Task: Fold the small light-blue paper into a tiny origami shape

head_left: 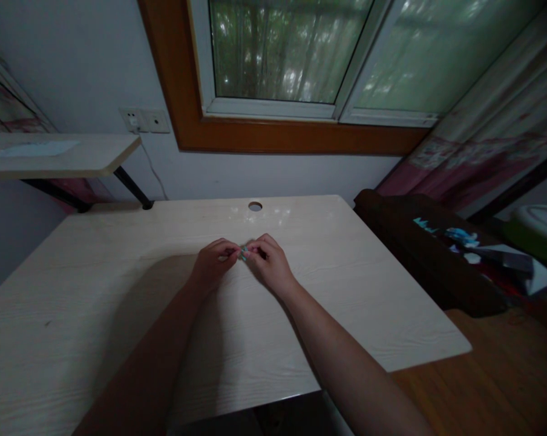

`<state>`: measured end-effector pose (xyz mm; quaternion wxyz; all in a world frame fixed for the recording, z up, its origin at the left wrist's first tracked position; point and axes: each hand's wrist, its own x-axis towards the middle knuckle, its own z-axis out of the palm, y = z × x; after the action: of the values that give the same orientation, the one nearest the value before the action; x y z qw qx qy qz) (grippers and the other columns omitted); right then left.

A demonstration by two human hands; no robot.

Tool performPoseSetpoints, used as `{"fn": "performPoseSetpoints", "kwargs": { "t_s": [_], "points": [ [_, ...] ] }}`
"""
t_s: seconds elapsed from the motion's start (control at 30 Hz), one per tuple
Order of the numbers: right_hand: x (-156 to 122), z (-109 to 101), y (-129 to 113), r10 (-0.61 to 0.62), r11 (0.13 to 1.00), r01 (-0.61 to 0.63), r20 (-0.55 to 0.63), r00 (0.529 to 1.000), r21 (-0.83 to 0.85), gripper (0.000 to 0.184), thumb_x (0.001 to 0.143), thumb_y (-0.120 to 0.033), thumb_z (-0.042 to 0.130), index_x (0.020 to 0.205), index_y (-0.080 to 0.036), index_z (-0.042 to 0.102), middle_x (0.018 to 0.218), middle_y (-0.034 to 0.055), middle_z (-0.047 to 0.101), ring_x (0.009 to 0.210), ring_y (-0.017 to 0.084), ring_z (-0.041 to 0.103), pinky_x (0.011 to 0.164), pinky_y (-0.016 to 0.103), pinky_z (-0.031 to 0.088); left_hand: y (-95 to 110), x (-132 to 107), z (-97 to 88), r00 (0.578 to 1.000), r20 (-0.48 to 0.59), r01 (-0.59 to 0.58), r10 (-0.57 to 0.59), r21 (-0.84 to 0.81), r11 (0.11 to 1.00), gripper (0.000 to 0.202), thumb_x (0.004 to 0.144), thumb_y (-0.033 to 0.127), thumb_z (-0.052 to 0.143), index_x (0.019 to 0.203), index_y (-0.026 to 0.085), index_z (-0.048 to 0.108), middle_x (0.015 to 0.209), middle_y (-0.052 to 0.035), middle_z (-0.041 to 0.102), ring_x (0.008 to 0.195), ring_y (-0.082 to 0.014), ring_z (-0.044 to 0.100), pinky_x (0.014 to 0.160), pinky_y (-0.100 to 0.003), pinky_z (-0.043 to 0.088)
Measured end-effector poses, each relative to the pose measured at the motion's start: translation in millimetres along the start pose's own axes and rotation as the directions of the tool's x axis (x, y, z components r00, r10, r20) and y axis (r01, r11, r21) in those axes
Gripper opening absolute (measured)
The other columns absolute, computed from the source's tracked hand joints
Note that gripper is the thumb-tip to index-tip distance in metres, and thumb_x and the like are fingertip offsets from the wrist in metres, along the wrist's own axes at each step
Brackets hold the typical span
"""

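Observation:
Over the middle of the pale wood-grain desk (346,290), both hands meet at a small greenish-blue piece (243,253). It is too small and too covered by fingertips for its kind to show. My left hand (215,261) pinches it from the left between thumb and fingers. From the right, my right hand (270,259) pinches it in the same way, fingers curled. The hands are close together, with only a narrow gap between their fingertips. A shadow lies on the desk to the left of my left forearm.
A raised shelf (119,148) on black legs stands at the back left. A round cable hole (255,206) is near the desk's far edge. To the right, a dark brown bench or sofa (419,260) holds loose items. Beyond the desk are a wall socket (145,120) and a window (291,54).

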<state>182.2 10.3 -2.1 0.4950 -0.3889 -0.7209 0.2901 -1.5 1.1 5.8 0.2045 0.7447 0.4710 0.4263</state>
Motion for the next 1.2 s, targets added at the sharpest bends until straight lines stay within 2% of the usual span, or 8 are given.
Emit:
{"fn": "performPoseSetpoints", "kwargs": {
  "t_s": [0.47, 1.0, 1.2],
  "points": [
    [-0.2, -0.7, -3.2, -0.006, 1.000, 0.006, 0.011, 1.000, -0.022, 0.002, 0.086, -0.023, 0.068, 0.086, -0.021, 0.067, 0.082, 0.0008, 0.054, 0.075, 0.015, 0.054, 0.067, 0.028, 0.043, -7.7, -1.1, 1.8, 1.000, 0.026, 0.011, -0.009, -0.096, 0.995, 0.011, 0.088, 0.029, 0.063, 0.085, 0.021, 0.069, 0.083, -0.0013, 0.068, 0.075, -0.0136, 0.065, 0.071, -0.023, 0.052],
    [0.4, -1.4, 1.0, -0.044, 0.999, 0.045, 0.064, 0.997, -0.024, 0.003, 0.088, -0.022, 0.065, 0.086, -0.021, 0.065, 0.081, 0.0015, 0.053, 0.078, 0.017, 0.054, 0.069, 0.029, 0.042, -2.0, -1.1, 2.9, 0.999, 0.037, -0.010, 0.010, 0.001, 1.000, 0.008, 0.087, 0.024, 0.061, 0.085, 0.022, 0.069, 0.083, -0.0008, 0.069, 0.075, -0.0140, 0.066, 0.074, -0.025, 0.051],
    [-0.5, 0.3, 0.6, -0.068, 0.997, 0.069, 0.047, 0.997, -0.017, 0.002, 0.089, -0.020, 0.063, 0.087, -0.021, 0.064, 0.082, 0.0013, 0.052, 0.080, 0.016, 0.053, 0.071, 0.028, 0.042, -2.5, 0.2, 2.8, 0.999, 0.031, -0.009, 0.009, -0.006, 1.000, 0.009, 0.087, 0.023, 0.061, 0.084, 0.021, 0.069, 0.083, -0.0009, 0.069, 0.075, -0.0136, 0.066, 0.073, -0.024, 0.051]
  ]
}}
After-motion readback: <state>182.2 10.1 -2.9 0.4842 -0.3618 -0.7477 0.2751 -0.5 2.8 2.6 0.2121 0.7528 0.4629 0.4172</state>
